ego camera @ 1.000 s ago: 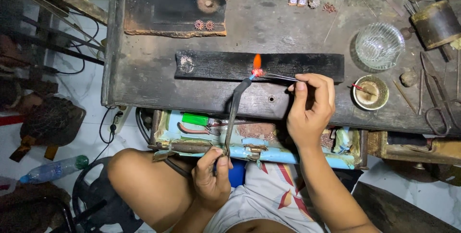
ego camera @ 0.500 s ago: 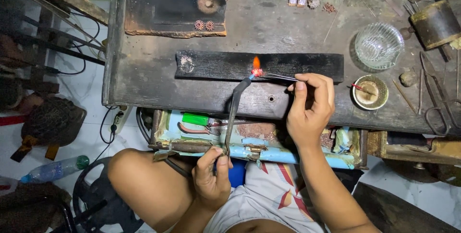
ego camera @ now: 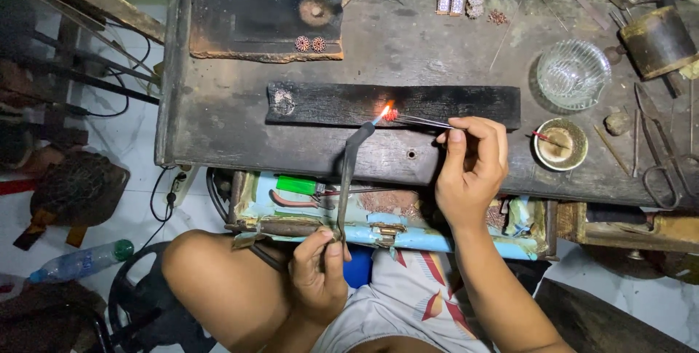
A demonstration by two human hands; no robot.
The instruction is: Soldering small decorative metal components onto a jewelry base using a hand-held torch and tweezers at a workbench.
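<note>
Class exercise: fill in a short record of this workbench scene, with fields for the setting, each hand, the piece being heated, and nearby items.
Setting: dark worn workbench, seen from above, person seated at it
Left hand: grips the lower end of a thin curved torch pipe
Flame: small, at the pipe's tip
Right hand: pinches fine tweezers
Heated piece: small, glowing red, lying on a charred black block
Nearby: glass bowl, small round dish, scissors, open drawer with a green lighter

Dim, sharp view (edges bowed), flame [ego camera: 386,111] glowing.
</note>
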